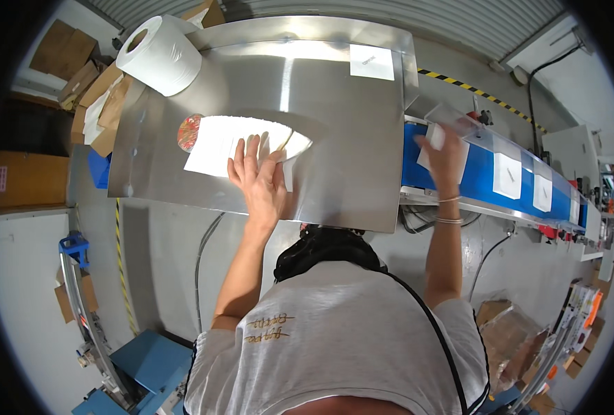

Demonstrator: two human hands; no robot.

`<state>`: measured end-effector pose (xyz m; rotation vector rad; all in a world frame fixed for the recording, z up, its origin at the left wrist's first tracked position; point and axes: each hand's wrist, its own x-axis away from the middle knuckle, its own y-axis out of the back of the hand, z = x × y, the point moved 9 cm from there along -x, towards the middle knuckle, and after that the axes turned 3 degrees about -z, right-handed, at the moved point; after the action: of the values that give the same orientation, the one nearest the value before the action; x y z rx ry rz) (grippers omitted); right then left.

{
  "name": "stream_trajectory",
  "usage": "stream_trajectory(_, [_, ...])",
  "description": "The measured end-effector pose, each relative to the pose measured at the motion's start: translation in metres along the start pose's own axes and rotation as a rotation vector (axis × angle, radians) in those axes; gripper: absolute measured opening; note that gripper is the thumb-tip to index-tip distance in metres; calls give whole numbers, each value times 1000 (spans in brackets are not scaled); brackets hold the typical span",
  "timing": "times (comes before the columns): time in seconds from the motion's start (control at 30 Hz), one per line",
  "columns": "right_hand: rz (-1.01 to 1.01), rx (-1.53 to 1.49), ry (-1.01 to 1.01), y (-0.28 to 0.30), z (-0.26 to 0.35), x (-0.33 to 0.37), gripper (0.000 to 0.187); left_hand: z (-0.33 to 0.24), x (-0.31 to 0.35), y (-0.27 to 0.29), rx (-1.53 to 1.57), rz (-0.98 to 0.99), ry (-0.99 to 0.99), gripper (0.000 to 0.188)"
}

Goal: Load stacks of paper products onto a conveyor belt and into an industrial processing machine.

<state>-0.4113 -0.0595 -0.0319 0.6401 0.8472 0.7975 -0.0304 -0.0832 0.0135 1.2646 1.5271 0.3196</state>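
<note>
Fingers of left hand [260, 181] spread flat on white sheets [217, 145]; right hand [444, 153] grips white packet [437, 137] over conveyor [483, 173].

One large white paper roll [160, 55] at the far left corner of the shiny steel desk [334, 131]. One stack of white paper sheets [217, 145] on that desk, one round red patterned disc [188, 133] beside it, one small white slip [371, 62] near the far right corner. Three white packets [507, 175] in a row on the one blue conveyor belt [483, 173]. Two bare hands: left [260, 181], right [442, 155]. Several brown cardboard boxes [63, 47] on the floor, number unclear.
</note>
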Motion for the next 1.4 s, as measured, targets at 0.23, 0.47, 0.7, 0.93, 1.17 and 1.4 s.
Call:
stream_trajectory(0.23, [630,-494,464,-122,191,45,53,-9,-7,0,61,147,-52,29])
stream_trajectory(0.47, [660,-936,-389,-116,60,47,42,20,-5,2,15,58,-6,35])
stream_trajectory(0.7, [235,-19,-531,-20,-102,15,55,17,-3,3,33,-45,-55,27])
stream_trajectory(0.93, [462,-353,357,-72,133,24,48,16,-3,7,6,15,-44,26])
stream_trajectory(1.17, [611,-613,469,-130,198,42,45,17,-12,4,55,115,-19,48])
stream_trajectory(1.4, [354,-824,-456,-90,-24,31,36,35,-11,5,-9,40,-7,34])
